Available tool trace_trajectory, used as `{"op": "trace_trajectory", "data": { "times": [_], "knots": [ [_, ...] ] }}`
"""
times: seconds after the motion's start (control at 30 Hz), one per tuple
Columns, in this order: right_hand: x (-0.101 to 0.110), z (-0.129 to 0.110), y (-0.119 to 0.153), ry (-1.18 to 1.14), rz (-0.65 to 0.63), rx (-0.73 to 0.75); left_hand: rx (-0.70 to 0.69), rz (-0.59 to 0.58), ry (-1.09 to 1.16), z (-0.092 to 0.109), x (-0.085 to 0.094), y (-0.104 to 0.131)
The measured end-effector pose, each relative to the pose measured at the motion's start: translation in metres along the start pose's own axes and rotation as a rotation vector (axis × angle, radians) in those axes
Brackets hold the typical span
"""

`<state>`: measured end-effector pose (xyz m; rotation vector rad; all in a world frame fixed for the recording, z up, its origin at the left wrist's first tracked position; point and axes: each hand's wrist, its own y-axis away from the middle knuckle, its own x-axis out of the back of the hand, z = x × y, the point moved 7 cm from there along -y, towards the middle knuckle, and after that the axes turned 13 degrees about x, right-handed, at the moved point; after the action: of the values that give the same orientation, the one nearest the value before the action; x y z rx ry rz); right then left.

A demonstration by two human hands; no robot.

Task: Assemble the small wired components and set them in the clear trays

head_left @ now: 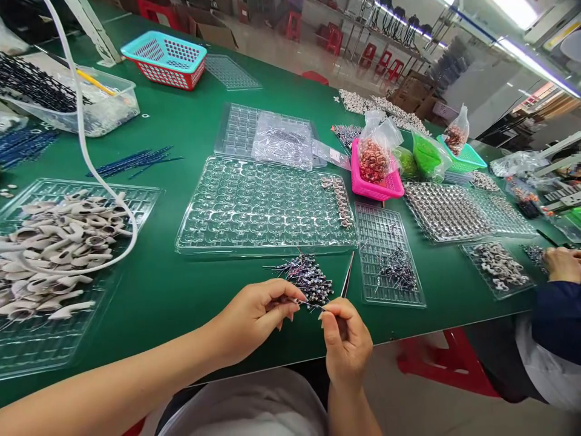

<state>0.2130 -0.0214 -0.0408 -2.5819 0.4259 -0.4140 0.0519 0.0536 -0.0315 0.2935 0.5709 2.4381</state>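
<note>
Over the near edge of the table, my left hand pinches a small part with thin wire leads. My right hand is closed close by, with finger and thumb on the wire end. Dark pointed tweezers stick up out of my right hand. Just beyond my fingers lies a heap of small wired parts, partly hidden by my left hand. Behind it is a large clear plastic tray of moulded pockets, with small whitish pieces in its right-hand column.
Left stands a clear tray heaped with beige curved shells, crossed by a white cable. To the right are a narrow tray of wired parts and a pink basket. A co-worker's hand is at far right.
</note>
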Motion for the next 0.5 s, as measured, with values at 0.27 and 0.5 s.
{"op": "trace_trajectory", "data": {
  "times": [0.27, 0.5],
  "knots": [
    [-0.0019, -0.0040, -0.0032, 0.061, -0.038, 0.037, -0.030, 0.003, -0.027, 0.0019, 0.0007, 0.0000],
    [-0.0050, -0.0093, -0.0072, 0.115, -0.073, 0.080, 0.011, 0.001, -0.005, 0.0027, 0.0006, 0.0001]
  ]
}}
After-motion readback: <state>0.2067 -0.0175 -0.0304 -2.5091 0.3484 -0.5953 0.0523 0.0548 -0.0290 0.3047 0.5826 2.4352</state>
